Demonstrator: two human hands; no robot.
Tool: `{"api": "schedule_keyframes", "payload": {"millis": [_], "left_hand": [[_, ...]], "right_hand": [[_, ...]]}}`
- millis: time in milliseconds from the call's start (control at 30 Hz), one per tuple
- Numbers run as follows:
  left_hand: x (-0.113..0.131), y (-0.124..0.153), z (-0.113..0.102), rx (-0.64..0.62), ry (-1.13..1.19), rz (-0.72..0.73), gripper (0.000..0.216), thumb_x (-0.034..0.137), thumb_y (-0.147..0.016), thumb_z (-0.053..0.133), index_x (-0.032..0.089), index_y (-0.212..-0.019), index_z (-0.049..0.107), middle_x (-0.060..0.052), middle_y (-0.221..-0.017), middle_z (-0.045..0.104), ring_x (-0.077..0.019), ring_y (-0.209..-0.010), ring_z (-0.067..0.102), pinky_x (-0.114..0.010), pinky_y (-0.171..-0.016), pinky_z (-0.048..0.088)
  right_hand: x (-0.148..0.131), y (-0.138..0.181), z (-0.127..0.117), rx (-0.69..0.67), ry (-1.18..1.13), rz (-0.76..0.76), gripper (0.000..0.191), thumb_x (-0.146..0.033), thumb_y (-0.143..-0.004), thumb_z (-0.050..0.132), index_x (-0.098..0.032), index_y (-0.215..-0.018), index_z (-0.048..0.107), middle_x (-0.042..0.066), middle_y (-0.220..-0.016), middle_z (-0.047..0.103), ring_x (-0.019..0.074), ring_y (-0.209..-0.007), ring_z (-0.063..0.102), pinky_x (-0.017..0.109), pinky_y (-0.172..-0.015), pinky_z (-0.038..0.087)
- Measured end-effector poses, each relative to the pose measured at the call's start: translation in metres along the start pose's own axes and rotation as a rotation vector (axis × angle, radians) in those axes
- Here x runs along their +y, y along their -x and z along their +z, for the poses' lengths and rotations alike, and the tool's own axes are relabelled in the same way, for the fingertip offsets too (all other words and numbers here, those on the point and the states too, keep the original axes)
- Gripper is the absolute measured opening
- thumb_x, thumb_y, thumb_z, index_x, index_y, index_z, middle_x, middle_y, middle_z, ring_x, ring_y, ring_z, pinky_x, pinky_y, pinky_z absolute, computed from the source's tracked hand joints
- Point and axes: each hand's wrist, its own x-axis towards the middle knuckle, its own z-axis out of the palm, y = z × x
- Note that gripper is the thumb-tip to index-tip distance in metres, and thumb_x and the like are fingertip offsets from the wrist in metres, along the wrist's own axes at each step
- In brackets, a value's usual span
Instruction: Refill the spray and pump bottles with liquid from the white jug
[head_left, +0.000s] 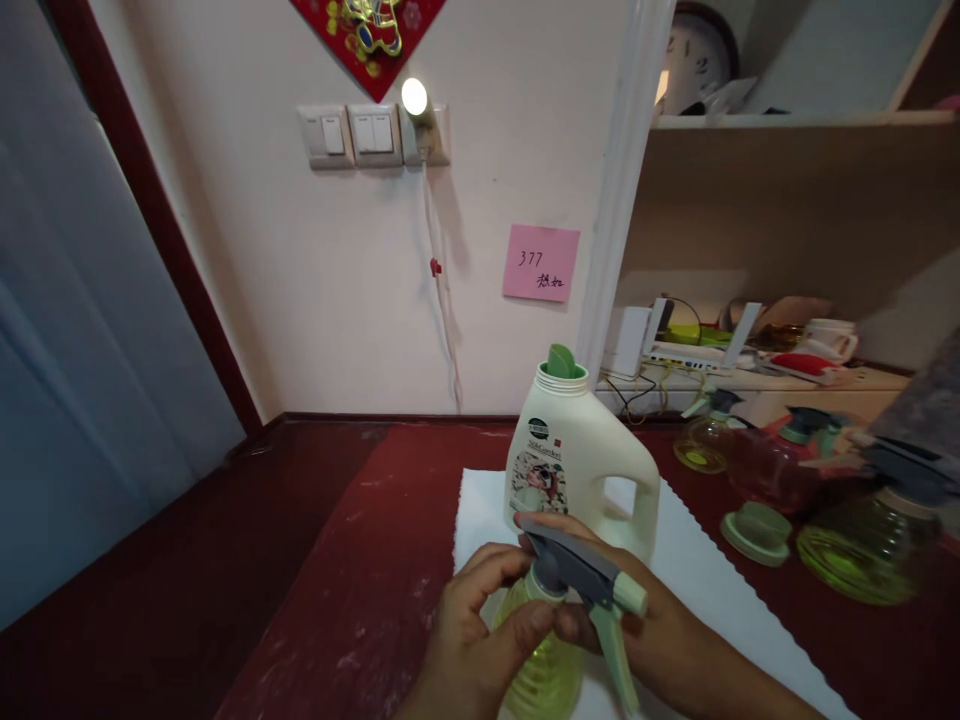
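Note:
In front of me stands a spray bottle (546, 680) of clear yellow-green plastic with a grey and pale green trigger head (574, 560). My left hand (480, 625) is closed around its neck, thumb in front and fingers behind. From the other side my right hand (600, 545) reaches behind the trigger head, its fingers closed at the collar and partly hidden. Just behind the hands is a cream jug (581, 440) with a side handle, its mouth uncapped and a green leaf-shaped piece (561, 361) sticking out of it.
A white cloth (697, 570) lies under the jug on the dark red table (337, 560). To the right are a pale green cap (757, 533), a yellow spray bottle (703, 440), a pink one (772, 470) and a larger green one (862, 550). A router (694, 350) sits on the shelf behind.

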Motion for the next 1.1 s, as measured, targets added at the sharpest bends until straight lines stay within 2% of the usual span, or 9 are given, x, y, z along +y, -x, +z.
{"api": "schedule_keyframes", "payload": {"millis": [133,267,333,467,633,800,967,1100], "left_hand": [[-0.007,0.002,-0.001,0.061,0.041,-0.046,0.041,0.056,-0.077,0.080,0.022,-0.100,0.079,-0.007,-0.104,0.069,-0.0281,-0.104,0.063,-0.038,-0.095,0.047],[-0.022,0.008,-0.001,-0.008,0.164,-0.086,0.061,0.052,-0.070,0.087,0.024,-0.121,0.069,-0.009,-0.117,0.070,-0.0302,-0.106,0.065,-0.044,-0.094,0.051],[-0.027,0.011,0.000,-0.031,0.171,-0.106,0.066,0.048,-0.067,0.089,0.023,-0.125,0.068,-0.011,-0.122,0.069,-0.0328,-0.111,0.064,-0.046,-0.096,0.050],[-0.029,0.013,0.002,-0.033,0.105,-0.071,0.055,0.041,-0.069,0.086,0.023,-0.119,0.075,-0.010,-0.120,0.067,-0.0349,-0.116,0.062,-0.048,-0.102,0.047],[-0.021,0.013,0.004,-0.018,0.081,-0.092,0.054,0.037,-0.068,0.084,0.024,-0.120,0.076,-0.009,-0.114,0.068,-0.0338,-0.112,0.063,-0.047,-0.100,0.048],[-0.015,0.011,0.005,-0.016,0.026,-0.110,0.056,0.036,-0.067,0.085,0.024,-0.121,0.076,-0.009,-0.116,0.070,-0.0340,-0.115,0.062,-0.047,-0.104,0.046],[-0.017,0.013,0.005,0.010,-0.009,-0.155,0.057,0.031,-0.065,0.086,0.024,-0.121,0.076,-0.009,-0.122,0.071,-0.0336,-0.118,0.062,-0.048,-0.107,0.045],[-0.026,0.020,0.007,0.052,-0.033,-0.081,0.069,0.031,-0.070,0.084,0.025,-0.135,0.060,-0.009,-0.127,0.069,-0.0324,-0.119,0.062,-0.049,-0.106,0.046]], "right_hand": [[0.012,0.000,0.000,0.000,-0.061,0.039,0.056,-0.055,-0.089,0.074,-0.038,-0.141,0.060,0.006,-0.146,0.054,0.0273,-0.135,0.052,0.043,-0.117,0.037],[0.007,0.001,-0.005,0.020,0.014,0.100,0.056,-0.058,-0.086,0.075,-0.038,-0.136,0.061,0.004,-0.139,0.059,0.0277,-0.131,0.054,0.042,-0.114,0.040],[0.001,0.001,-0.007,0.014,0.069,0.103,0.050,-0.059,-0.086,0.074,-0.036,-0.129,0.066,0.005,-0.132,0.063,0.0281,-0.125,0.057,0.041,-0.109,0.044],[-0.008,-0.001,-0.009,0.001,0.187,0.106,0.036,-0.054,-0.084,0.075,-0.033,-0.114,0.072,0.003,-0.120,0.066,0.0254,-0.112,0.062,0.034,-0.095,0.050],[-0.017,-0.004,-0.008,-0.020,0.297,0.118,0.032,-0.051,-0.083,0.073,-0.026,-0.103,0.069,0.002,-0.099,0.067,0.0220,-0.092,0.064,0.030,-0.084,0.052],[-0.024,-0.005,-0.006,-0.018,0.362,0.149,0.026,-0.043,-0.082,0.075,-0.023,-0.095,0.065,0.000,-0.088,0.064,0.0195,-0.081,0.062,0.027,-0.073,0.050],[-0.022,-0.003,-0.004,0.050,0.443,0.189,0.028,-0.044,-0.079,0.074,-0.022,-0.088,0.061,0.001,-0.084,0.065,0.0205,-0.077,0.061,0.028,-0.069,0.050],[-0.025,-0.003,0.005,0.168,0.424,0.219,0.028,-0.044,-0.072,0.075,-0.023,-0.078,0.057,0.001,-0.077,0.065,0.0225,-0.072,0.061,0.028,-0.062,0.050]]}}
